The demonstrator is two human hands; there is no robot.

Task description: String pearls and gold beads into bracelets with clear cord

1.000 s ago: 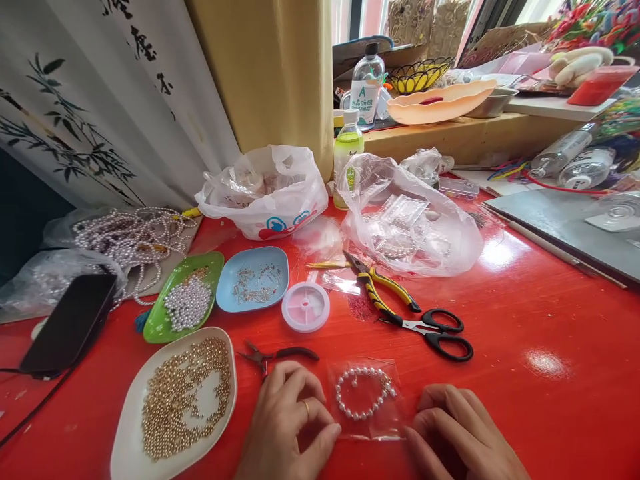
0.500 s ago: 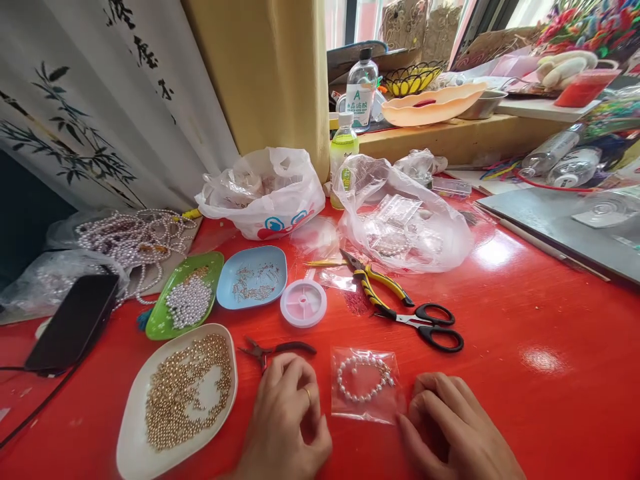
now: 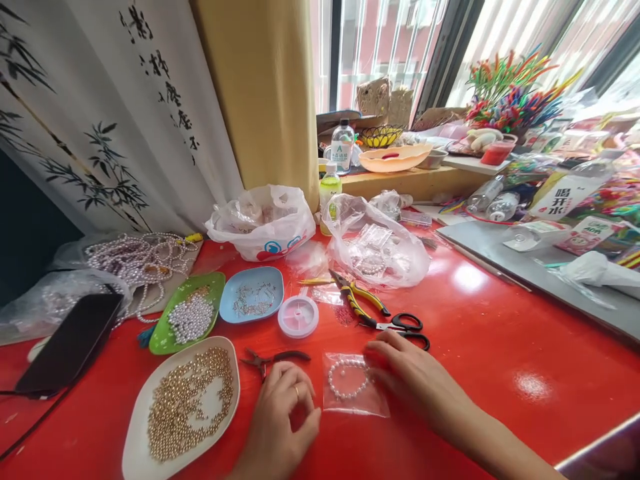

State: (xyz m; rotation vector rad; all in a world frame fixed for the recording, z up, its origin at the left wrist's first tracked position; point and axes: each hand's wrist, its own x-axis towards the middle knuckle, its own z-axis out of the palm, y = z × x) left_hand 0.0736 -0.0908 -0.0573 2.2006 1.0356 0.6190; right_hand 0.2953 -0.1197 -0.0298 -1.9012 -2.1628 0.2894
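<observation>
A small clear plastic bag (image 3: 356,403) with a pearl bracelet (image 3: 347,379) inside lies flat on the red table (image 3: 500,347). My right hand (image 3: 413,380) rests on the bag's right side, fingers spread over its upper right corner, just below the black-handled scissors (image 3: 406,326). My left hand (image 3: 280,417) lies on the table just left of the bag, fingers loosely curled, holding nothing. Small dark pliers (image 3: 273,359) lie just above my left hand.
A white dish of gold beads (image 3: 183,403), a green dish of pearls (image 3: 187,317), a blue dish of findings (image 3: 253,301) and a thread spool (image 3: 298,315) stand on the left. Yellow pliers (image 3: 357,299), plastic bags (image 3: 375,243), a phone (image 3: 70,343) and a cluttered windowsill surround them.
The camera has tilted up, showing more window. My right hand has reached forward onto the bag's right side. My left hand stays beside the bag.
</observation>
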